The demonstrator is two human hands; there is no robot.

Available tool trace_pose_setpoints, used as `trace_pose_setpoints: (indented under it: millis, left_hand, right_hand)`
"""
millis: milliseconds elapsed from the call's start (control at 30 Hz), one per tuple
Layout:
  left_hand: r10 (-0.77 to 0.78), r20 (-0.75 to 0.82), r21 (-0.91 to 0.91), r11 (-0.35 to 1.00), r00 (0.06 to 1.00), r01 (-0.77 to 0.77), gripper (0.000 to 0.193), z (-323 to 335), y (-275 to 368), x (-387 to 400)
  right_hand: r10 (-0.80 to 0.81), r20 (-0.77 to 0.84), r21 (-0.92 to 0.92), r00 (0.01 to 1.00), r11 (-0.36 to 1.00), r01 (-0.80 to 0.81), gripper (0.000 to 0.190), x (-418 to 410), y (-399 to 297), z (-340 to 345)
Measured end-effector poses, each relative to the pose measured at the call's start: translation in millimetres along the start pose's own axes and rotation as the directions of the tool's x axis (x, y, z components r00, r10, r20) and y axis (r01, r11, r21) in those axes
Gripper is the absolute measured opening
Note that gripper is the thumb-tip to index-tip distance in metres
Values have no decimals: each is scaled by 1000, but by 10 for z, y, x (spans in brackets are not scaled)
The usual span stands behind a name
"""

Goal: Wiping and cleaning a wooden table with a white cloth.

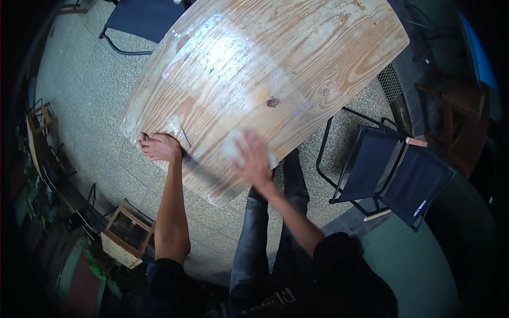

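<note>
Before me stands a wooden table (318, 51) with bold grain, a glossy coating and worn patches. My left hand (161, 147) lies at its left edge, fingers bent over the rim. Under my right hand (253, 157), near the close edge of the top, is a pale cloth (230, 146). The right hand and cloth are blurred, and the palm hides part of the cloth. Just right of my left hand a thin dark strip (185, 137) shows on the tabletop; whether it is an object or a mark, I cannot tell.
A dark folding chair (370, 167) stands close on the right, and another dark fabric chair (145, 20) is beyond the table's far left side. Wooden-framed chairs (129, 230) and green plants (101, 270) line the lower left. Speckled tile floor (95, 99) surrounds the table.
</note>
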State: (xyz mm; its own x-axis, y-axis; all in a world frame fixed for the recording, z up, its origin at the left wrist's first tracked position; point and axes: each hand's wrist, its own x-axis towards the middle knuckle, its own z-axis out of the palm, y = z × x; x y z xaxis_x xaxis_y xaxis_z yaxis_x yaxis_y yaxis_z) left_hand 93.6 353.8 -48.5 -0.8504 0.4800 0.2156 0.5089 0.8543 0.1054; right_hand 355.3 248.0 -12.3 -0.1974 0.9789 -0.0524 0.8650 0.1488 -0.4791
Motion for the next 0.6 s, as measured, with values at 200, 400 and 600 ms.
trace_pose_setpoints:
  millis: [200, 400, 600]
  left_hand:
    - [11, 7, 47, 999, 1000, -12, 49, -7, -131, 127]
    - [45, -21, -10, 999, 999, -45, 46, -9, -161, 131]
    - [93, -51, -100, 990, 994, -98, 42, 10, -33, 10]
  right_hand:
    - [-351, 78, 117, 933, 933, 341, 58, -133, -12, -87]
    - [-60, -163, 11, 985, 998, 63, 58, 923, 1889, -1285]
    - [294, -599, -115, 745, 889, -443, 54, 1169, 2374, -1387]
